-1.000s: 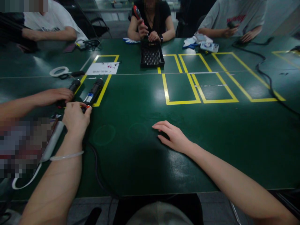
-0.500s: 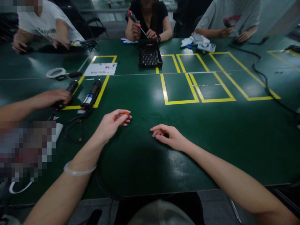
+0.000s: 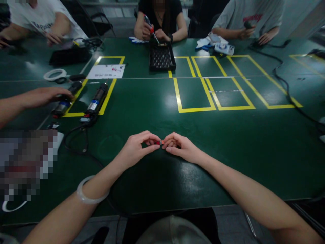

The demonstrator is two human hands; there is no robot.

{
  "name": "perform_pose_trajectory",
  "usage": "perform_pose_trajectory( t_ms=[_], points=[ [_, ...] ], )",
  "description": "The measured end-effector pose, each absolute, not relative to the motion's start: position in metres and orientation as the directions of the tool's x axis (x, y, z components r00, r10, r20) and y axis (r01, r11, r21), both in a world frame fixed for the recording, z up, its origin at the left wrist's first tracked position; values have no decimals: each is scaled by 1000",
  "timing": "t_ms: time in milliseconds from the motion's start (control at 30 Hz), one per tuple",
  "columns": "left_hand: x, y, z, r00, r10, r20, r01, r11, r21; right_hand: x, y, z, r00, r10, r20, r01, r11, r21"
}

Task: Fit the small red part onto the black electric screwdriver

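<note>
A small red and grey piece point(image 3: 160, 142) sits between my two hands, just above the green table point(image 3: 243, 142). My left hand point(image 3: 142, 145) pinches it between thumb and fingertips. The fingers of my right hand point(image 3: 179, 145) are curled, with their tips at the piece's right end; whether they grip it is hidden. Both hands are low over the near middle of the table, fingertips almost meeting.
At the left, a co-worker's hand rests on a black cylindrical tool point(image 3: 62, 105); another such tool point(image 3: 95, 101) lies beside it with a cable. Yellow tape frames point(image 3: 196, 110) mark the table. Across it, a person holds a screwdriver point(image 3: 151, 29) over a black tray point(image 3: 162, 69).
My left hand has moved right with the small piece and turned, meeting my right hand, which has hardly moved. The co-worker's hand at the left has shifted left with its tool.
</note>
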State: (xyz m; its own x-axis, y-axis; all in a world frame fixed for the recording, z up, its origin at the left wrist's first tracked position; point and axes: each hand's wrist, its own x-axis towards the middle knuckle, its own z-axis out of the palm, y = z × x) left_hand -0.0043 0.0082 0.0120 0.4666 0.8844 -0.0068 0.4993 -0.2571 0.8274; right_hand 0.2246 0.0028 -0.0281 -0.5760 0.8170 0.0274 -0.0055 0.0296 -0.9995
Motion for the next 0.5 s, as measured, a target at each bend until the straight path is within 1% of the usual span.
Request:
perform_pose_trajectory(
  t_ms=[67, 133, 300, 500],
  points=[
    [-2, 5, 13, 509, 857, 84, 516, -382, 767, 224, 3, -29, -575, 817, 37, -10, 38, -999],
    [0, 3, 12, 524, 843, 126, 526, -436, 730, 224, 3, -30, -566, 823, 46, -17, 44, -999],
    [2, 1, 5, 525, 838, 148, 536, -461, 708, 222, 3, -35, -546, 834, 74, 7, 92, -996],
    [2, 2, 2, 609, 779, 149, 497, -522, 693, 222, 1, -29, -564, 818, 114, 82, 193, -978]
  ],
)
